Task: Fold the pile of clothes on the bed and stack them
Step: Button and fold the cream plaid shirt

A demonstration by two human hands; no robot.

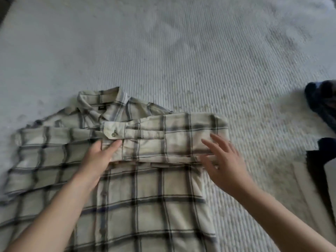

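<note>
Left hand: the left hand [99, 157] is lying palm-down on the cream plaid button-up shirt [138, 193], thumb stretched out toward the cuff and the other fingers tucked under the lower edge of the folded sleeve; whether they are pinching the cloth cannot be told.
Right hand: the right hand [224, 160] is sitting at the right end of the folded sleeve with fingers spread wide and holding nothing; the fingertips are lying over or just above the fabric, and contact cannot be confirmed because of blur.
Shirt body: the shirt is lying flat on the white ribbed bedspread [200, 60], hem toward the viewer and collar [101, 99] pointing away.
Folded sleeve [163, 135]: the sleeve is crossing the chest from right to left, with its buttoned cuff [113, 132] ending near the shirt's centre, just beyond the left thumb.
Left side of shirt: the fabric is spreading outward, unfolded, toward the left edge of the view.
Far right: a dark blue garment [322, 104] is lying crumpled on the bedspread, well apart from the shirt.
</note>
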